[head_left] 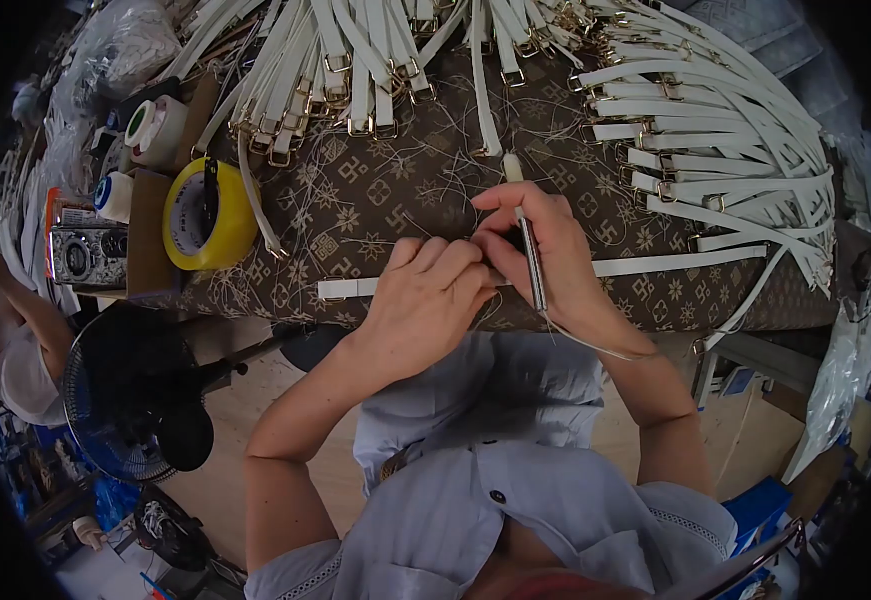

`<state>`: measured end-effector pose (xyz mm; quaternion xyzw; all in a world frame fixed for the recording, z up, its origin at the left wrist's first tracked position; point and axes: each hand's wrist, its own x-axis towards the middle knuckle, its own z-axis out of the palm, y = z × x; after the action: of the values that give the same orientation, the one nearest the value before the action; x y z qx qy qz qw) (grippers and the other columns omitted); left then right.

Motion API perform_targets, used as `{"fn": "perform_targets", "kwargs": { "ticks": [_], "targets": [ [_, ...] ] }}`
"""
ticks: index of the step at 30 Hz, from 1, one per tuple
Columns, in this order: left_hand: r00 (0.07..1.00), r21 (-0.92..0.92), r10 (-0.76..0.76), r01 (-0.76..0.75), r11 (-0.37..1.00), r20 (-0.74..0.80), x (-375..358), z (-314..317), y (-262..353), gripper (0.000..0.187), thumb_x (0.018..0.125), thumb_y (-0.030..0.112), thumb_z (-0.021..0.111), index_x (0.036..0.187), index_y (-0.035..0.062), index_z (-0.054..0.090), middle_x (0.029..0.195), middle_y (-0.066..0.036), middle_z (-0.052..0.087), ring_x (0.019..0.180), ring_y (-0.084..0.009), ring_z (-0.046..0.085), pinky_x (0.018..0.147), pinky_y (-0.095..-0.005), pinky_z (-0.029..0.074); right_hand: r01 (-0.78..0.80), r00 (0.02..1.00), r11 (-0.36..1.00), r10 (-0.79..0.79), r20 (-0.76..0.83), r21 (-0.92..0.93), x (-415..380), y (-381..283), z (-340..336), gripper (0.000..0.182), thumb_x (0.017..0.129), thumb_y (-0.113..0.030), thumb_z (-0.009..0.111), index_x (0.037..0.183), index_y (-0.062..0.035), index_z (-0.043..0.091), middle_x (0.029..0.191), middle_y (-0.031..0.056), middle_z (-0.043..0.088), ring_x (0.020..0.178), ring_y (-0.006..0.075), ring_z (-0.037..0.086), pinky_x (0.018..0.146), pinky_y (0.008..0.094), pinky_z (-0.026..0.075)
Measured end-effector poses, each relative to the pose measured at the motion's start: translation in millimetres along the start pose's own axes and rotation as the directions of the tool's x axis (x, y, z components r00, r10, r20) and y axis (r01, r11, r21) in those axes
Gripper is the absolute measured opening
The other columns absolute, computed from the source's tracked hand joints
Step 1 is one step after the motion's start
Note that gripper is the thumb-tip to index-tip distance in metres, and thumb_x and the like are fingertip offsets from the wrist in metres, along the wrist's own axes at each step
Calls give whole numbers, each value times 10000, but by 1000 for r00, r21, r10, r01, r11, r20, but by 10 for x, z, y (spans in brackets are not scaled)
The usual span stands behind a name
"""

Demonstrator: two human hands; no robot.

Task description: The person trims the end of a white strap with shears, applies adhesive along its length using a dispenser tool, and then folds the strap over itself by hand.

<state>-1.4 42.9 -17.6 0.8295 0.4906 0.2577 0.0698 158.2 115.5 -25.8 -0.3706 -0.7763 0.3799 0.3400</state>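
Note:
A narrow white strap (348,288) lies crosswise on the patterned brown work surface, passing beneath both hands. My left hand (425,298) is closed on the strap, fingers bent and pressed together. My right hand (553,255) meets it there, thumb and index finger curled close to the left fingertips. Upright in the right hand is a slim silver metal tool (532,255); its exact kind I cannot tell. A thin cord (595,346) trails from below it towards the right wrist. Just beyond the right fingers sits a pale handle (512,166). The pinched spot is hidden by the fingers.
White buckled straps are heaped at the back (355,60) and on the right (725,150). Loose threads (435,180) litter the brown cloth (355,215). On the left stand a yellow tape roll (213,215), thread spools (155,130) and a patterned box (87,255). A black fan (125,390) is below; a person's arm (35,310) shows far left.

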Motion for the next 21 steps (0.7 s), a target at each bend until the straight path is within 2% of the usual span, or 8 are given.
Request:
{"fn": "perform_targets", "kwargs": {
  "ticks": [1,3,6,10,15,19,21],
  "targets": [
    [1000,-1,4,-4,1000,2,-14,-17,-27,151,759,105,681,892,106,609,922,-30,528,807,-193,516,750,-334,359,-2,1000,1000,2,-5,0,-3,-10,-3,331,772,17,682,1062,-97,570,772,46,670,732,182,618,664,292,483],
    [998,-163,-38,31,986,-40,-74,-72,-87,173,773,100,680,908,116,572,946,-37,538,804,-204,530,754,-338,357,92,993,985,-103,-63,-149,-13,-47,-1,312,764,22,689,1029,-98,576,815,37,643,751,198,572,661,301,466],
    [997,-185,-15,-1,983,-81,-158,-93,-131,184,774,108,686,911,119,563,957,-38,541,804,-210,538,767,-342,356,170,981,978,-179,-72,-123,-11,-60,19,280,757,43,682,978,-87,570,841,45,594,755,217,531,645,310,450],
    [996,-204,1,-19,979,-84,-186,-106,-132,186,763,111,693,903,123,571,953,-36,539,800,-210,536,783,-351,356,218,972,968,-227,-66,-121,-19,-47,32,255,750,69,667,933,-68,553,839,58,560,742,227,535,620,314,444],
    [993,-132,62,-74,988,-97,-236,-74,-116,173,750,120,698,887,132,593,947,-20,535,789,-195,530,814,-356,354,229,973,970,-231,-14,-79,-32,-19,24,241,750,93,648,900,-54,530,807,67,563,720,230,534,594,313,440],
    [992,-79,73,-81,994,-99,-299,-39,-97,181,744,142,706,891,139,600,957,-4,539,804,-182,525,826,-354,354,250,966,966,-253,-44,-61,-25,19,33,247,748,103,648,892,-57,526,798,67,569,709,222,531,593,308,443],
    [992,15,88,-87,996,-91,-318,-12,-83,193,736,160,716,895,145,606,971,10,543,827,-171,523,842,-358,356,289,955,956,-292,-61,-44,-22,35,30,238,762,97,655,880,-55,516,804,67,578,701,203,545,601,292,449]
  ]
}}
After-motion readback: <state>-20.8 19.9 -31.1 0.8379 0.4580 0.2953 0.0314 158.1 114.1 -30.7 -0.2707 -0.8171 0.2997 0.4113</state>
